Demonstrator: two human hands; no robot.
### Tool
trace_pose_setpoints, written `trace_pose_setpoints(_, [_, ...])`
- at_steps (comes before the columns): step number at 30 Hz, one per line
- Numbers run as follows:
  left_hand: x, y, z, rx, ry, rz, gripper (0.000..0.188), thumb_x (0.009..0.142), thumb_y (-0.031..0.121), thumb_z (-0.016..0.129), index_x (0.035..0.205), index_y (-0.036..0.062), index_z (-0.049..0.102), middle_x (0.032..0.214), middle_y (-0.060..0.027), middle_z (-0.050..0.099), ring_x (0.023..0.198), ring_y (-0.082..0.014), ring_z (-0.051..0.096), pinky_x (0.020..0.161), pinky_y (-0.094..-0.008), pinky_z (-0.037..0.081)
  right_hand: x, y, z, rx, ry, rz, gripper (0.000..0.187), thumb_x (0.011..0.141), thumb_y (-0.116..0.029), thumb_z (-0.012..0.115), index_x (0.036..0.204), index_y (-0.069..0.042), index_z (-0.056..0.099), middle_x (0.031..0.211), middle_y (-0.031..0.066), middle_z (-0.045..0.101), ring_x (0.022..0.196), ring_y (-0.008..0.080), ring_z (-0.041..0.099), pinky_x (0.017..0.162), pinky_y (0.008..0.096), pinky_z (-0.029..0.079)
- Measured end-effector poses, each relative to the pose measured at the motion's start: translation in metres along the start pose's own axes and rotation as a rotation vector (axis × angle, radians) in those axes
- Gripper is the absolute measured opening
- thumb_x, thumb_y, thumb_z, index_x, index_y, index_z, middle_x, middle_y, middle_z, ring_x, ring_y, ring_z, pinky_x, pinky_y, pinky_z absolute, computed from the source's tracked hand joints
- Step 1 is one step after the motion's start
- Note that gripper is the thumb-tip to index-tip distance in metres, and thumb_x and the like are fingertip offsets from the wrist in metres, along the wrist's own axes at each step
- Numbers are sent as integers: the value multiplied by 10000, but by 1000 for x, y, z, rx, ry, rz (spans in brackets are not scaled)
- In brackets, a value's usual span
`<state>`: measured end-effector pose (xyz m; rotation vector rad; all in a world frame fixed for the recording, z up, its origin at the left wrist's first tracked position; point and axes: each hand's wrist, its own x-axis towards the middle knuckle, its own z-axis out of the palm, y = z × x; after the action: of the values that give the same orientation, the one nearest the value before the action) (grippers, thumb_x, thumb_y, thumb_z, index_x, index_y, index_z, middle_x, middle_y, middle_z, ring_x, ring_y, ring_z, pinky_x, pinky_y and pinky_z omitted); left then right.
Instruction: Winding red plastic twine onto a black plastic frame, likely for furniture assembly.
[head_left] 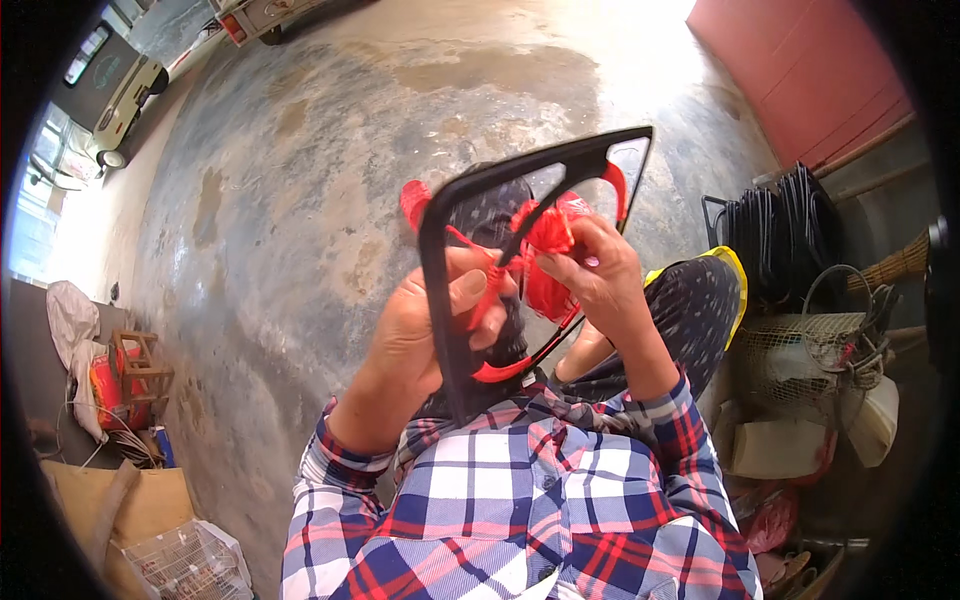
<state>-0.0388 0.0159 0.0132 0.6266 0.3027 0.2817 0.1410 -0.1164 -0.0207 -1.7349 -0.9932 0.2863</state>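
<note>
In front of my chest a black frame with rounded corners stands tilted over my lap. Bright red cord is wrapped around parts of its bars. On the left, my left hand reaches around the frame's side bar, its fingers closed on a red cord wound at the inner bar. My right hand is closed, thumb and fingers pinching a loose bundle of red cord near the middle of the frame. More red material hangs below that bundle, partly hidden by the right hand and the bars.
A stack of black frames leans at the right, beside a wire mesh basket and a broom. At the left stand a red container, a wooden stool and a white wire rack. A vehicle is parked far left.
</note>
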Motion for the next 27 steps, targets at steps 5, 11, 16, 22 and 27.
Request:
trace_pose_setpoints(5, [3,4,22,-158,-111,-256,531,1017,455,423,1118,-29,617,887,-177,663,609,-212,600,489,-291,440,5,-7,1,940,-300,137,408,806,-81,744,1199,-27,650,1252,120,609,1131,203,591,975,372,467])
trace_pose_setpoints(11, [3,1,29,-155,63,-172,416,1010,348,437,1182,-4,578,877,-107,649,627,-171,577,530,-250,431,2,-10,-7,1042,-281,106,415,823,5,687,1230,28,606,1158,113,670,1102,187,614,959,323,468])
trace_pose_setpoints(16, [8,-8,2,-135,-3,-72,265,980,185,538,1156,-7,582,959,-132,650,730,-183,614,619,-245,471,-22,-21,1,737,-167,52,549,809,-61,775,1292,-19,519,1197,63,618,1125,143,587,971,317,469])
trace_pose_setpoints(22, [13,-12,3,-25,35,-51,362,940,251,613,1180,-18,579,1013,-185,641,766,-219,621,584,-294,461,-19,-38,8,848,-10,96,467,811,50,743,1237,-24,566,1198,72,634,1096,147,602,940,299,501])
trace_pose_setpoints(27, [11,0,-15,-52,20,101,516,974,422,474,1184,-28,615,997,-207,624,702,-212,567,570,-297,423,-4,9,-53,1313,260,15,564,964,-356,591,1408,-38,445,1401,154,530,1294,297,505,1087,522,385])
